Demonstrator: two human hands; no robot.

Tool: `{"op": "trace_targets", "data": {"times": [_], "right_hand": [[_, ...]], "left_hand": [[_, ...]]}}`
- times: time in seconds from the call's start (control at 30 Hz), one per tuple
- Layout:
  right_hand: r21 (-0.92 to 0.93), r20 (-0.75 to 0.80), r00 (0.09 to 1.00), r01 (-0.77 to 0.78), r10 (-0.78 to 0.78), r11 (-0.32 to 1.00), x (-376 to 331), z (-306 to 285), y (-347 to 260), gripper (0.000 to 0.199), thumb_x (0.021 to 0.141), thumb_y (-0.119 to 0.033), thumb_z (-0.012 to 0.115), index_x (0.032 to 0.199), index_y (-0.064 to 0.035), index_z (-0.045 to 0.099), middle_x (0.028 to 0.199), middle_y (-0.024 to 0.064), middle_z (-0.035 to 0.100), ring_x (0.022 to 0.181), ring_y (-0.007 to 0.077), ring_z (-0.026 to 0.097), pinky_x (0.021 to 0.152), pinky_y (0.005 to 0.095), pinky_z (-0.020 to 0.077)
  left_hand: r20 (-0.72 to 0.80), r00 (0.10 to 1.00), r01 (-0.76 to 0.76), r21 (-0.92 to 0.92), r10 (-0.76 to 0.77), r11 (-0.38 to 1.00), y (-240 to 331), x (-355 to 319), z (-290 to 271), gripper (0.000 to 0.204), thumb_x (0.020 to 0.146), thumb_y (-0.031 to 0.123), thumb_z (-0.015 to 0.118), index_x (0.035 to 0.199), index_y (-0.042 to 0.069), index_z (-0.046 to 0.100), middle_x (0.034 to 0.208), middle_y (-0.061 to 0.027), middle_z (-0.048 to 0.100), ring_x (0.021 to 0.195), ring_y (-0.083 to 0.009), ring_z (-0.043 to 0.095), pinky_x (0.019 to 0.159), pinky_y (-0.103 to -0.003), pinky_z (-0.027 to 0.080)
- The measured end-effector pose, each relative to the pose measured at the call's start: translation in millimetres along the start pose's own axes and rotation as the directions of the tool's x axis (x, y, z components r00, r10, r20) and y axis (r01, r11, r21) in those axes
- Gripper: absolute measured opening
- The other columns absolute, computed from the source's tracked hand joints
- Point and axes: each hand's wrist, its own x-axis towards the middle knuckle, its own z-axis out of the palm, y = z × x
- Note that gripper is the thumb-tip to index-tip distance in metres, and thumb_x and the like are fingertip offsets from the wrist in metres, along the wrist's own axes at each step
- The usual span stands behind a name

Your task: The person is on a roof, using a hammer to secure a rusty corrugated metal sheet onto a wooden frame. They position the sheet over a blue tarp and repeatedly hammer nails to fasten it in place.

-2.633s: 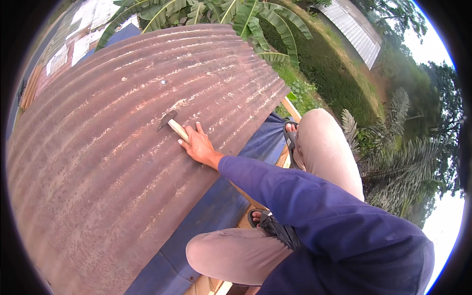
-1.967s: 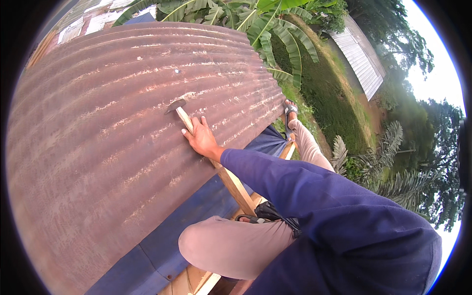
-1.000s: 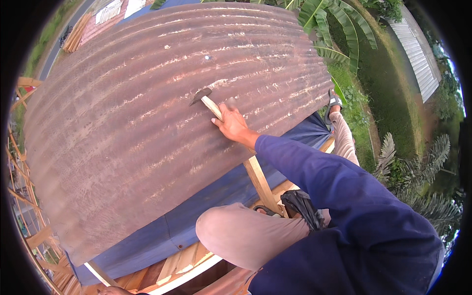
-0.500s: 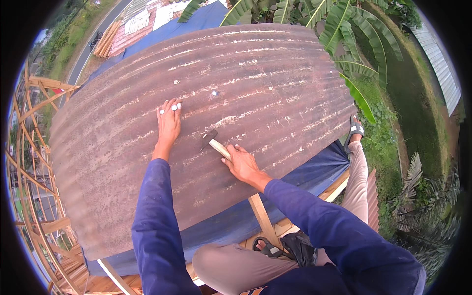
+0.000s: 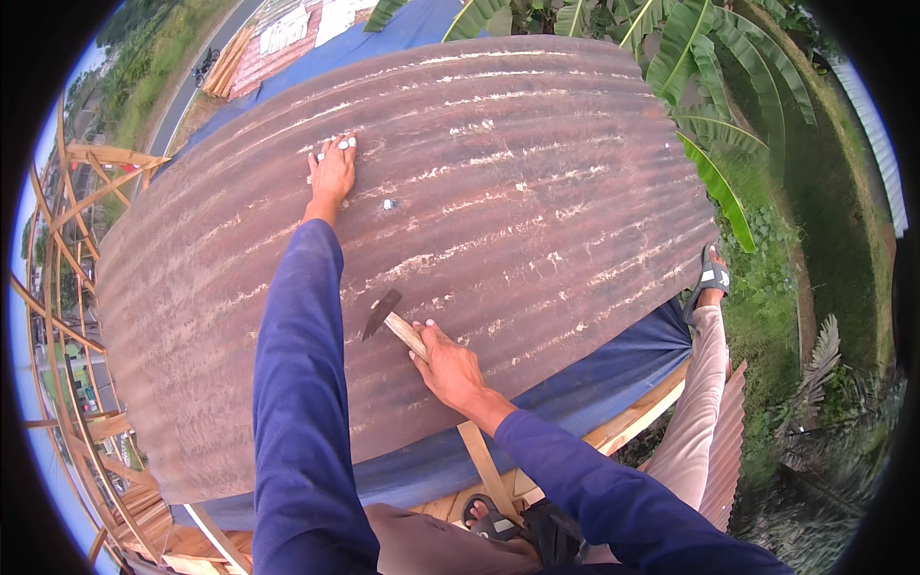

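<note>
A large corrugated brown roofing sheet (image 5: 537, 220) lies before me, weathered with pale streaks. My left hand (image 5: 333, 177) reaches to its upper left part and rests on the ridges. Small white round-headed roofing nails (image 5: 347, 143) show among its fingers; their shanks are hidden. My right hand (image 5: 450, 367) is wrapped round the wooden handle of a hammer (image 5: 401, 328), held low over the sheet with its dark head pointing up and left. Between the hands, one white-capped nail head (image 5: 389, 204) sits on the sheet, apart from both.
Blue tarpaulin (image 5: 594, 359) shows under the sheet's near edge, above wooden beams (image 5: 484, 465). My sandalled foot (image 5: 711, 278) is at the right edge, with grass far below. Banana leaves (image 5: 714, 177) overhang the far right corner. Timber framing (image 5: 72, 240) stands at left.
My left hand has slid farther up the sheet, past the level of the fixed nail head. My right hand has drawn the hammer slightly nearer to me. The whole view has shifted a little.
</note>
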Motion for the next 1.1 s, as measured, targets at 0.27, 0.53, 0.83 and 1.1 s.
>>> {"op": "trace_targets", "data": {"times": [0.27, 0.53, 0.83, 1.1], "right_hand": [[0.010, 0.088, 0.991, -0.105, 0.104, 0.994, -2.2, -5.7, 0.7, 0.048, 0.093, -0.022, 0.055, 0.138, -0.0100, 0.042, 0.140, 0.0204, 0.048, 0.109, 0.0335, 0.062, 0.078, 0.0450, 0.0559], [0.086, 0.147, 0.983, -0.121, 0.107, 0.989, -2.0, -8.1, 2.2, 0.056, 0.091, -0.020, 0.057, 0.143, -0.0137, 0.037, 0.146, 0.0153, 0.044, 0.109, 0.0333, 0.062, 0.078, 0.0456, 0.0556], [0.142, 0.164, 0.982, -0.116, 0.092, 0.983, -1.8, -11.4, 5.4, 0.063, 0.086, -0.015, 0.061, 0.144, -0.0135, 0.036, 0.147, 0.0149, 0.042, 0.118, 0.0314, 0.057, 0.083, 0.0456, 0.0544], [0.126, 0.236, 0.966, -0.134, 0.101, 0.983, 0.0, -18.1, 2.9, 0.064, 0.086, -0.015, 0.061, 0.144, -0.0142, 0.035, 0.149, 0.0127, 0.040, 0.118, 0.0306, 0.057, 0.082, 0.0461, 0.0544]], "left_hand": [[-0.080, 0.994, 0.071, -0.075, -0.077, 0.995, -4.8, 30.7, 17.3, 0.053, 0.104, 0.046, 0.025, 0.134, 0.013, 0.053, 0.131, -0.0183, 0.055, 0.128, -0.0349, 0.046, 0.109, -0.059, 0.020], [-0.305, 0.918, 0.224, -0.132, -0.254, 0.966, 8.4, 63.9, 2.8, 0.057, 0.098, 0.051, 0.043, 0.091, 0.000, 0.067, 0.096, -0.0252, 0.066, 0.096, -0.0426, 0.061, 0.087, -0.051, 0.044], [-0.349, 0.914, 0.081, -0.346, -0.209, 0.935, 10.7, 79.1, 0.4, 0.043, 0.102, 0.037, 0.038, 0.103, -0.001, 0.058, 0.100, -0.0275, 0.063, 0.098, -0.0465, 0.058, 0.086, -0.054, 0.041], [-0.039, 0.987, 0.154, 0.016, -0.153, 0.988, -15.2, 117.2, 28.9, 0.060, 0.103, 0.046, 0.022, 0.131, 0.003, 0.053, 0.129, -0.0212, 0.057, 0.130, -0.0368, 0.045, 0.114, -0.052, 0.019]]}}
